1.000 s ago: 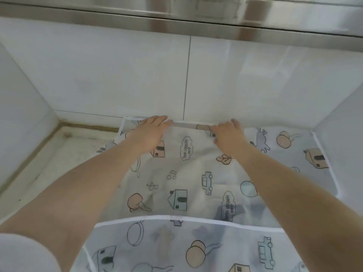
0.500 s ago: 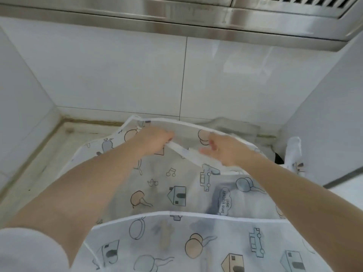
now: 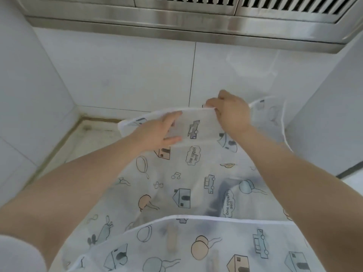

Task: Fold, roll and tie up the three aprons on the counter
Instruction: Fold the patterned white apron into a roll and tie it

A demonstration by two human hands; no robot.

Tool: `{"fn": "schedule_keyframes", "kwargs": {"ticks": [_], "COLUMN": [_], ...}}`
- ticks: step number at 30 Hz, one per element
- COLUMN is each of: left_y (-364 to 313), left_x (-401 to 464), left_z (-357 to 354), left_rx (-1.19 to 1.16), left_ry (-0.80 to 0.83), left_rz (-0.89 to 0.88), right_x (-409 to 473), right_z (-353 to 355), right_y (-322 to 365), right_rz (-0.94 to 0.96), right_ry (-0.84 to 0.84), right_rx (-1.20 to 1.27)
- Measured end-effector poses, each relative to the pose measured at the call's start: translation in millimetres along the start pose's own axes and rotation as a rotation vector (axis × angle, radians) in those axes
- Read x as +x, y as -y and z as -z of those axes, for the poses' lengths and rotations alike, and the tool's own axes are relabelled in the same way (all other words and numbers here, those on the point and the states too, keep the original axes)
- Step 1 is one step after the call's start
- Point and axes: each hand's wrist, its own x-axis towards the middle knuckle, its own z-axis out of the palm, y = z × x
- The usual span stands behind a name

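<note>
A thin white apron (image 3: pixel 188 185) printed with houses, cars and balloons lies spread over the counter, reaching from the back wall to the near edge. Its far top edge is lifted and turned back toward me as a flap (image 3: pixel 196 126). My left hand (image 3: pixel 159 132) holds the flap's left part, fingers above and thumb below. My right hand (image 3: pixel 231 112) pinches the flap's white-trimmed edge at its right end. A white strap (image 3: pixel 282 122) loops off to the right behind that hand. Other aprons cannot be told apart.
The pale counter (image 3: pixel 86 142) shows bare at the left, with a stained seam along the wall. White tiled walls (image 3: pixel 121 75) close in the back and both sides. A steel range hood (image 3: pixel 196 20) hangs overhead.
Both hands have lifted the apron's far edge off the counter and pulled it back toward me, making a folded flap. The view has tilted up to show more of the hood.
</note>
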Motion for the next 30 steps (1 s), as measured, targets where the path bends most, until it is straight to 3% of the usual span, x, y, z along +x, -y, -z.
{"fn": "schedule_keyframes", "kwargs": {"ticks": [2,4,6,8,11,12,15,19,24,28,30], "left_y": [4,6,12,20,26,26,26,38,37,18,14], "left_x": [7,12,15,10,-5,-12,-24,-40,-48,-60,-70], "left_z": [15,30,40,48,52,51,51,54,42,42,42], "left_rx": [0.015,0.034,0.161,0.308,0.316,0.291,0.248,0.271,-0.154,-0.358,-0.385], "left_ry": [-0.334,-0.603,-0.758,-0.621,-0.115,-0.050,-0.153,-0.218,-0.291,-0.316,-0.292], "left_rz": [-0.076,-0.096,-0.006,0.144,0.365,0.420,0.539,0.597,0.645,0.425,0.301], "right_x": [12,20,19,12,2,-3,-17,-28,-18,-11,-11], "right_z": [13,25,36,44,50,51,43,39,26,17,16], "right_y": [1,1,1,3,7,10,11,16,57,110,127], "right_rz": [0.147,0.187,0.199,0.226,0.243,0.259,0.258,0.015,-0.159,-0.021,0.043], "right_ry": [-0.101,-0.082,-0.039,-0.042,-0.069,-0.041,0.107,0.455,0.532,0.434,0.413], "right_rx": [0.038,0.042,0.056,0.074,0.092,0.069,-0.108,-0.403,-0.488,-0.224,-0.300]}}
